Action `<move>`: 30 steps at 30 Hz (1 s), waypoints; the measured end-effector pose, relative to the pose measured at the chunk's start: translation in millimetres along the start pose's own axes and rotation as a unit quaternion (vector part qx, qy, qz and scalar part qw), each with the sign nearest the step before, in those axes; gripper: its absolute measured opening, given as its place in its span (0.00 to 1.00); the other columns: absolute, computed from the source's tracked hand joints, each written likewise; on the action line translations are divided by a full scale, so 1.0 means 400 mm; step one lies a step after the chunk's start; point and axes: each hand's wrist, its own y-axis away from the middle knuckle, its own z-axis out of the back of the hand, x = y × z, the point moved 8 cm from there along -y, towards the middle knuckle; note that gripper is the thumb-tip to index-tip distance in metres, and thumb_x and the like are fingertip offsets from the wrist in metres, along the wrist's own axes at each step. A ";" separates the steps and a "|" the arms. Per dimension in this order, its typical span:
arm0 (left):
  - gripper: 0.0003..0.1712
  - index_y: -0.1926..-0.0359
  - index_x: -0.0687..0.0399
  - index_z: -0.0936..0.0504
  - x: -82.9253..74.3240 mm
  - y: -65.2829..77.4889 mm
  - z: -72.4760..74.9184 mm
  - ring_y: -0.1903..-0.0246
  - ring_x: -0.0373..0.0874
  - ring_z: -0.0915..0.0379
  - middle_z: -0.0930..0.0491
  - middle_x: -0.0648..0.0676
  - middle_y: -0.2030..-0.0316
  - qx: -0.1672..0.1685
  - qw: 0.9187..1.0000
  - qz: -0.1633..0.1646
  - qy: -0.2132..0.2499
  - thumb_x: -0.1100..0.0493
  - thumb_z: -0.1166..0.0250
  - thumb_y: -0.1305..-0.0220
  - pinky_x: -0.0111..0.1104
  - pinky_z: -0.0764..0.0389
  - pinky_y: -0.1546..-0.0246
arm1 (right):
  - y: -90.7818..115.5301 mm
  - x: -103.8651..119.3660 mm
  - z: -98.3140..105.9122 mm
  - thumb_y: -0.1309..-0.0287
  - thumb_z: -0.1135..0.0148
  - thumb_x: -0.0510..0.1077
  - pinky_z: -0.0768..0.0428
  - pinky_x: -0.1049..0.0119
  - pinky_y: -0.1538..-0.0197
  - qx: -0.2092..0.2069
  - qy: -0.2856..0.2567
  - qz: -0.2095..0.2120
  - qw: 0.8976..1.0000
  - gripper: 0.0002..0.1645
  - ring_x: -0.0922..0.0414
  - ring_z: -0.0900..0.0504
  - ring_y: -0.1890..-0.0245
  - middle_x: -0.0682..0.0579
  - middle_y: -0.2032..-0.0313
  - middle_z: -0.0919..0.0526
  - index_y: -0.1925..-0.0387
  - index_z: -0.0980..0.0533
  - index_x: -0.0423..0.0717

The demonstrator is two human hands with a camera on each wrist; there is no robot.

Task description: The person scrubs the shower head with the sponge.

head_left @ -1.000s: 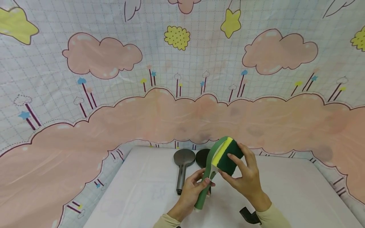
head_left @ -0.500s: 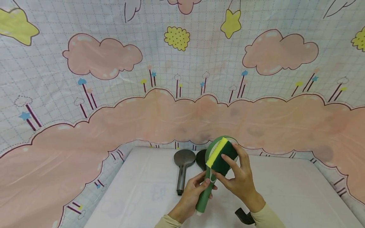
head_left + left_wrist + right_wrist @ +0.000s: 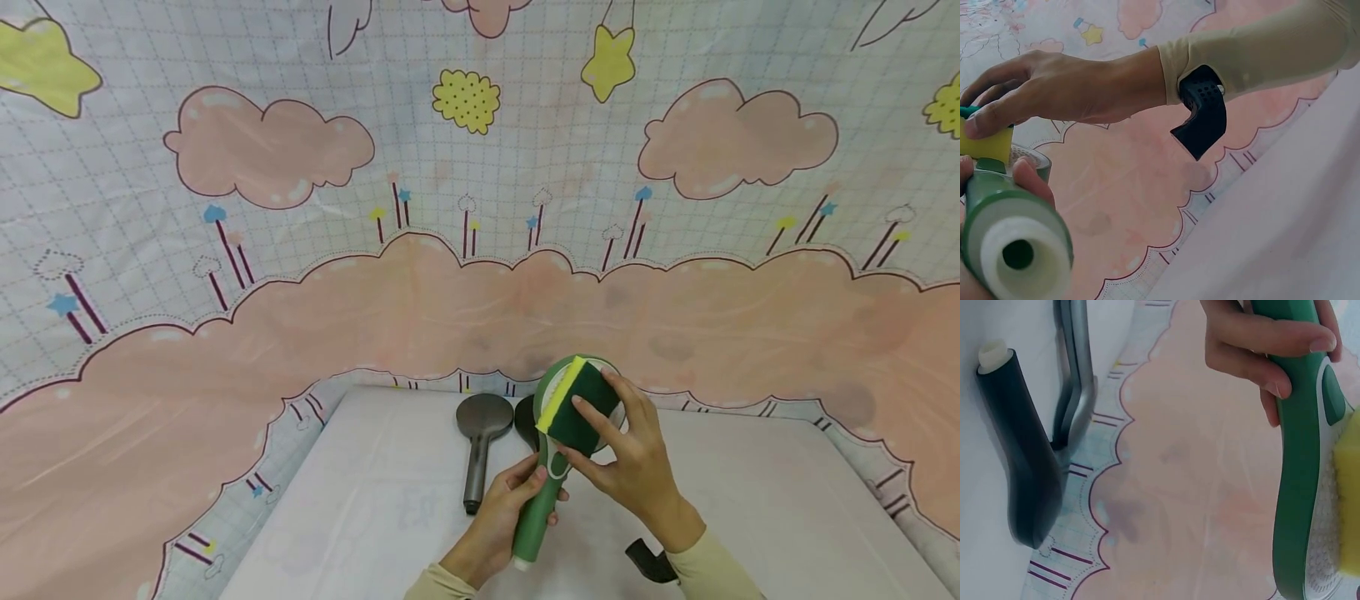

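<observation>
My left hand (image 3: pixel 491 512) grips the handle of a green shower head (image 3: pixel 532 521), which is held up above the white table with its head tilted away. Pinched between the fingers and thumb of my right hand (image 3: pixel 637 458) is a yellow and dark green sponge (image 3: pixel 579 408). Its yellow side lies against the shower head's pale face, most of which it covers. The left wrist view shows the handle's hollow white end (image 3: pixel 1019 256) close up. In the right wrist view, left-hand fingers wrap the green handle, and the yellow sponge layer (image 3: pixel 1350 494) meets the nozzle face.
Behind the hands, a grey shower head (image 3: pixel 484 417) lies on the white table (image 3: pixel 360 483). Beside it is a black shower head (image 3: pixel 527 421), partly hidden by the green one. A cartoon-print cloth (image 3: pixel 450 308) rises behind the table. A black wrist mount (image 3: pixel 1204 112) sits on the right wrist.
The green shower head has turned from nearly side-on to show more of its face. The right hand and sponge have shifted left across it. The left hand keeps its grip.
</observation>
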 end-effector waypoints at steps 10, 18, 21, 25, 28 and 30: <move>0.33 0.28 0.62 0.39 -0.011 0.006 -0.003 0.62 0.36 0.20 0.20 0.50 0.56 0.009 1.000 -0.001 -0.008 0.49 0.46 0.26 0.26 0.19 0.67 | -0.009 -0.033 0.017 0.40 0.42 0.70 0.45 0.72 0.26 0.008 0.018 -0.015 1.000 0.35 0.37 0.29 0.41 0.31 0.40 0.28 0.44 0.20 0.49; 0.34 0.29 0.64 0.39 -0.012 0.012 0.001 0.67 0.36 0.20 0.17 0.50 0.59 0.012 1.000 0.000 -0.005 0.49 0.46 0.26 0.26 0.19 0.66 | -0.007 -0.076 0.040 0.41 0.41 0.71 0.45 0.72 0.27 -0.005 0.032 -0.047 0.998 0.36 0.36 0.29 0.40 0.31 0.39 0.27 0.45 0.20 0.49; 0.33 0.29 0.64 0.38 -0.012 0.011 0.003 0.67 0.36 0.20 0.17 0.49 0.59 0.013 1.000 -0.002 -0.005 0.49 0.46 0.26 0.26 0.19 0.66 | 0.000 -0.084 0.043 0.41 0.42 0.71 0.46 0.73 0.27 -0.002 0.033 -0.053 0.998 0.37 0.36 0.30 0.40 0.31 0.39 0.28 0.45 0.20 0.49; 0.33 0.29 0.64 0.38 -0.012 0.009 0.006 0.67 0.36 0.20 0.16 0.49 0.60 0.011 1.000 -0.004 -0.009 0.49 0.46 0.26 0.27 0.19 0.65 | 0.010 -0.093 0.046 0.41 0.43 0.72 0.46 0.73 0.28 0.001 0.035 -0.060 0.998 0.37 0.37 0.30 0.39 0.31 0.38 0.29 0.44 0.20 0.49; 0.33 0.29 0.64 0.39 -0.015 0.008 0.009 0.66 0.36 0.20 0.16 0.49 0.59 0.009 1.000 -0.010 -0.010 0.49 0.47 0.25 0.28 0.18 0.64 | 0.018 -0.098 0.047 0.41 0.43 0.72 0.45 0.73 0.28 0.002 0.039 -0.064 0.997 0.37 0.37 0.30 0.39 0.32 0.37 0.29 0.45 0.20 0.50; 0.34 0.28 0.64 0.40 -0.017 0.008 0.012 0.66 0.37 0.19 0.16 0.50 0.58 0.006 1.000 -0.012 -0.009 0.49 0.47 0.25 0.29 0.17 0.62 | 0.024 -0.100 0.047 0.41 0.43 0.72 0.46 0.73 0.28 0.006 0.041 -0.066 0.997 0.37 0.37 0.30 0.39 0.33 0.37 0.29 0.45 0.20 0.50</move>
